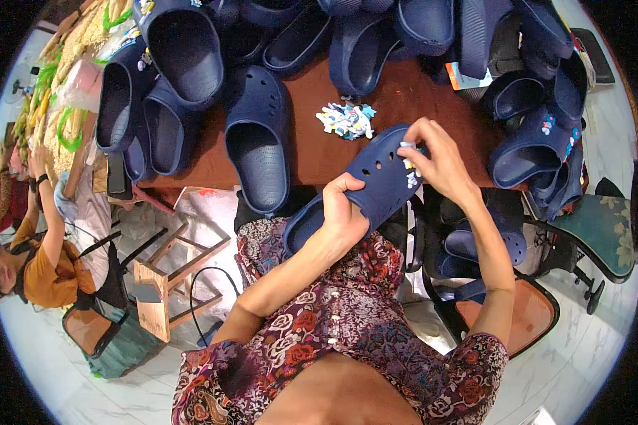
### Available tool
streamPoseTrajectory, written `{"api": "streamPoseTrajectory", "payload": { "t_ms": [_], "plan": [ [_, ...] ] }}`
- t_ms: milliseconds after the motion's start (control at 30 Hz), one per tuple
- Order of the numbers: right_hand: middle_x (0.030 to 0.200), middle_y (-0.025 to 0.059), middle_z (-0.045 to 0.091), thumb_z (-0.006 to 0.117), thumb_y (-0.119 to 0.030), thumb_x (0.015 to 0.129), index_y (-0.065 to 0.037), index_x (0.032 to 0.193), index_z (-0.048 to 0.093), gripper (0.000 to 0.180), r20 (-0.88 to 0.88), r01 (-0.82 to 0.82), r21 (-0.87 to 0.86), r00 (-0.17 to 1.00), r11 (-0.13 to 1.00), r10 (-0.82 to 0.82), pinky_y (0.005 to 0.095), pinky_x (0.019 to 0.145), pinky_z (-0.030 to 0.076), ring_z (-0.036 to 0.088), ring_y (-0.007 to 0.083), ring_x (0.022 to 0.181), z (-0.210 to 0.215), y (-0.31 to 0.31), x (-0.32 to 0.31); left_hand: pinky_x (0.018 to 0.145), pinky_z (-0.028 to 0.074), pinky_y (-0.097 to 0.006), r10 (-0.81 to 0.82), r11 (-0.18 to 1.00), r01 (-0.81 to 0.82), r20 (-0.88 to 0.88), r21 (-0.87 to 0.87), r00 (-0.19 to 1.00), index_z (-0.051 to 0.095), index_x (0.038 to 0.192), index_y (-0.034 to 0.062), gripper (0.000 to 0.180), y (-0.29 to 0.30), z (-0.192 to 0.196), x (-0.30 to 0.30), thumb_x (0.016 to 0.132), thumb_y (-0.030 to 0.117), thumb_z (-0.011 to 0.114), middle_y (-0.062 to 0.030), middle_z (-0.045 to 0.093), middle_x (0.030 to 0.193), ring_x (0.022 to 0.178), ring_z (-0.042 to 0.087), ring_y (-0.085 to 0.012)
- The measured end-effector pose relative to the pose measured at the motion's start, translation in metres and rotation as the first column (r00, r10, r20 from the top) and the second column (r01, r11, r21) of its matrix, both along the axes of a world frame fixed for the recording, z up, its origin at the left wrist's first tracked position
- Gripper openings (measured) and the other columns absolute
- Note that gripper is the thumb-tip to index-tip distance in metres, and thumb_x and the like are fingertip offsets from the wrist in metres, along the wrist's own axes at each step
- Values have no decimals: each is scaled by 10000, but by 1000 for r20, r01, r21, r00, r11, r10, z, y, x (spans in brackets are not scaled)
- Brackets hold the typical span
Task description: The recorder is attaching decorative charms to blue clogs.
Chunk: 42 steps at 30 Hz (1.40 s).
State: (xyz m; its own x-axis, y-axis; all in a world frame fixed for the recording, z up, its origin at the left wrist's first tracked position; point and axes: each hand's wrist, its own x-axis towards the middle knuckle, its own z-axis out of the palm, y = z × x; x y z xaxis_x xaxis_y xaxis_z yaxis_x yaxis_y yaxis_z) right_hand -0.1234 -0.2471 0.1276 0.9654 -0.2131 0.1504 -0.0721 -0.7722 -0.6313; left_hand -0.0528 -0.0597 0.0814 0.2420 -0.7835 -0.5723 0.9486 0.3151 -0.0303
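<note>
A navy blue clog [390,191] with holes in its upper is held over my lap at the table's front edge, its toe pointing away to the right. My left hand [345,209] is closed round its side, thumb on the upper. At the toe, my right hand [438,159] pinches a small pale shoe charm [407,144] against the holes. Other small charms sit on the upper just below those fingertips. Beyond the toe, a pile of white, blue and yellow charms [346,120] lies on the table. Left of my hands, another navy clog [259,159] juts over the edge.
Many navy clogs [186,60] crowd the back and left of the brown-covered table [310,159]. Clogs with charms attached [532,159] are heaped at the right. Chairs [507,315] and a wooden stool [152,301] stand below. A person in orange [57,273] works at the left.
</note>
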Motion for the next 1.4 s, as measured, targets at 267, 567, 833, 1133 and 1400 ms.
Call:
{"api": "streamPoseTrajectory", "payload": {
  "t_ms": [267, 567, 833, 1133, 1400],
  "plan": [
    [902, 97, 683, 703, -135, 832, -19, 979, 640, 197, 23, 194, 158, 979, 968, -200, 328, 798, 493, 660, 213, 877, -7, -32, 32, 1021, 447, -518, 15, 1000, -15, 21, 0, 1000, 554, 1219, -14, 509, 4, -13, -9, 739, 142, 484, -187, 627, 1202, 1080, 618, -354],
    [914, 46, 674, 712, -103, 850, -1, 1024, 676, 205, -381, 45, 516, 907, 855, 182, 265, 759, 493, 605, 100, 827, -56, -64, 79, 1025, 435, -520, -38, 999, 38, -22, 7, 999, 570, 1204, -12, 489, 6, -8, -4, 751, 152, 484, -192, 627, 1206, 1096, 606, -362],
    [1020, 32, 663, 646, -160, 917, -26, 1161, 634, 278, -196, 166, 494, 978, 853, -76, 274, 815, 494, 604, 106, 916, -43, -64, 60, 1036, 412, -546, -36, 999, 38, -58, 30, 998, 562, 1209, -29, 487, 5, -2, 2, 772, 173, 482, -228, 608, 1233, 1122, 591, -390],
    [851, -30, 640, 699, -129, 878, -29, 946, 649, 131, -17, 319, 433, 938, 843, -346, 215, 684, 448, 544, 37, 753, -9, -22, -36, 1069, 374, -557, -35, 999, 33, -120, -19, 992, 548, 1227, -35, 501, 5, 0, 7, 780, 182, 485, -248, 589, 1259, 1155, 569, -406],
    [864, -4, 568, 826, -88, 740, -34, 934, 575, 322, -48, 427, 328, 898, 843, -437, 222, 681, 464, 537, 65, 750, -34, 32, -61, 1076, 369, -540, -51, 999, 50, -27, -16, 998, 539, 1233, -32, 512, 3, 3, 0, 777, 201, 509, -227, 587, 1268, 1157, 569, -380]
  ]
}}
